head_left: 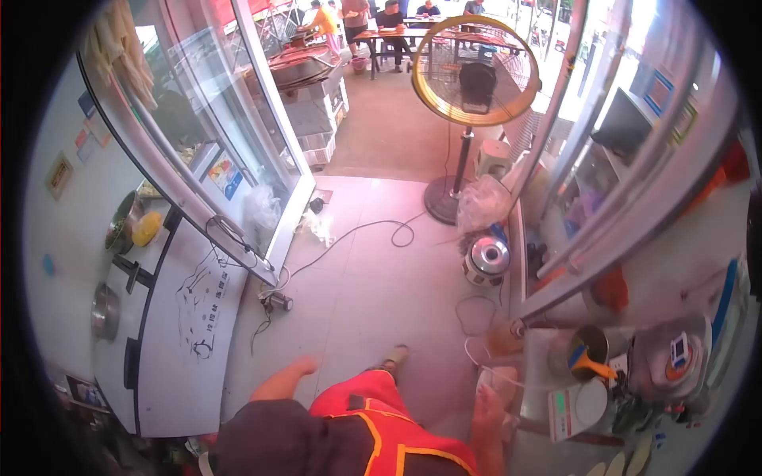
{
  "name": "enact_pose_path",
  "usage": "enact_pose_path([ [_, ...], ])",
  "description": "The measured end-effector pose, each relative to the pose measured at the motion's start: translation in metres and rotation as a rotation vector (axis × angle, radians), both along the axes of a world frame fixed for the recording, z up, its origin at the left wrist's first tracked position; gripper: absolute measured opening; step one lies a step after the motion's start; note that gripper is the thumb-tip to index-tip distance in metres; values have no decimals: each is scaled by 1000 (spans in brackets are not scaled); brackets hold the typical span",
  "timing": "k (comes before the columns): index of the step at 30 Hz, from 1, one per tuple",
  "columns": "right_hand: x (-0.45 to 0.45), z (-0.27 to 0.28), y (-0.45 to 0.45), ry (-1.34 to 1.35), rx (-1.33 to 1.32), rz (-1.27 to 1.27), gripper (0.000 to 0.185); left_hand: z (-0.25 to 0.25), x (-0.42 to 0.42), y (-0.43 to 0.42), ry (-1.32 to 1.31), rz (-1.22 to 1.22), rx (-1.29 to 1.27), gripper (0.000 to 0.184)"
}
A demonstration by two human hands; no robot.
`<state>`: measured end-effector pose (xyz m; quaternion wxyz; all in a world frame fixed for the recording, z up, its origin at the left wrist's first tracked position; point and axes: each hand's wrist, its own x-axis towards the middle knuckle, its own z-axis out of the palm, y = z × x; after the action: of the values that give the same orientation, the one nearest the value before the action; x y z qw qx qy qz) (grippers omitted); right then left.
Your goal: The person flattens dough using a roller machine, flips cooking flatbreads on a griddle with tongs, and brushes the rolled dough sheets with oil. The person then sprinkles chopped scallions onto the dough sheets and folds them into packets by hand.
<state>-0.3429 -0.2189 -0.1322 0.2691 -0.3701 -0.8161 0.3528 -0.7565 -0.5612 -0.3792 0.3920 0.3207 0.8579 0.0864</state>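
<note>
My left hand point(303, 365) hangs forward beside the red apron point(369, 397) with yellow trim that I wear. Its fingers are small and blurred, and I make out nothing held in it. Below it is pale tiled floor point(341, 293). My right hand does not show clearly. A pinkish, lumpy shape point(494, 404) lies to the right of the apron, and I cannot tell what it is. One of my feet point(395, 356) is ahead on the tiles.
Glass doors point(230, 103) stand open ahead. A pedestal fan point(476, 75), a metal pot point(486, 258) and a cable point(341, 238) are on the floor. A white counter point(186, 317) runs along the left. Scales point(578, 408) are at right. People point(393, 24) sit outside.
</note>
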Motion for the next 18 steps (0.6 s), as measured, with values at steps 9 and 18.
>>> enact_pose_path([
  [9,-262,-145,101,-442,-124,380,34,-10,-192,-29,-237,495,-210,37],
  [18,-336,-359,276,-929,-511,422,44,124,-535,244,-64,536,465,42],
])
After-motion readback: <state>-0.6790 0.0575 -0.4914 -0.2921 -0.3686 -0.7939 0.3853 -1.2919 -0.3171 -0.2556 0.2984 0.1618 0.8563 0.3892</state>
